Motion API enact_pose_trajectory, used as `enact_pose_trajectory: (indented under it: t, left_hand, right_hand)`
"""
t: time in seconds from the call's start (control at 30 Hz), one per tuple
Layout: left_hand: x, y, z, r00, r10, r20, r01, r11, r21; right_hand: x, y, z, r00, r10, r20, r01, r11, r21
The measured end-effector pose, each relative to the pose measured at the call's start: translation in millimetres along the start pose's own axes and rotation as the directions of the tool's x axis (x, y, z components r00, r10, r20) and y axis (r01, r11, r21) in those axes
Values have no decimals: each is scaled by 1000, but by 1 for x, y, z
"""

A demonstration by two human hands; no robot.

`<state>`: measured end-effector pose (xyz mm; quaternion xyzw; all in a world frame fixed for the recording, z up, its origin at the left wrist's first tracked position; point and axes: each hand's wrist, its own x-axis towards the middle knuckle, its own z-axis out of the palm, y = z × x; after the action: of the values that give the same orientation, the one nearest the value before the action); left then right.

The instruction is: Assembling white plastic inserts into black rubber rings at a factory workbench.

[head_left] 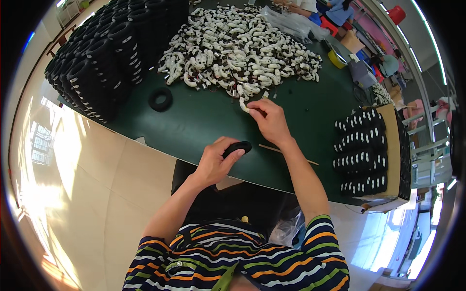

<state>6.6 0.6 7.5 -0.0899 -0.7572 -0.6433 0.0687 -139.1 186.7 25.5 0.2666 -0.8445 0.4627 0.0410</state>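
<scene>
My left hand [212, 162] is closed around a black tyre-like ring [238, 147] just above the near edge of the green table [189, 131]. Thumb and fingers of my right hand [272, 122] pinch a white curved piece [243, 104] at the front of a large heap of similar white-and-black curved pieces [233, 48]. A thin wooden stick [301, 159] lies on the table by my right forearm. To the left of the heap, a single black ring [160, 99] rests flat.
Tall stacks of black rings [99, 58] crowd the table's left side. On the right stands a cardboard box [391, 150] with rows of black rings with white marks [361, 155]. Clear plastic bags [289, 24] lie at the back, where other people [335, 12] sit.
</scene>
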Motion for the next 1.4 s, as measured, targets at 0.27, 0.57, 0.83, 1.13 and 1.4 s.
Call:
enact_pose_trajectory:
  t: [0.27,0.57,0.83,1.13,1.4]
  left_hand:
    - [1,-3,4,1000,3,4,-4,1000,17]
    - [0,-4,4,998,-68,3,68,998,11]
    - [0,-2,5,998,-60,-3,61,998,24]
    - [-2,1,7,989,-146,-2,146,989,-10]
    - [-1,-9,9,997,-74,-24,74,997,0]
  right_hand:
    - [-22,32,-43,894,447,12,-402,792,459]
    - [-35,28,-56,974,173,-143,-197,965,-171]
    - [-30,17,-53,981,112,-159,-137,978,-158]
    - [-52,-22,-73,879,472,-60,-321,680,659]
    - [-115,-47,-53,848,530,29,-422,639,643]
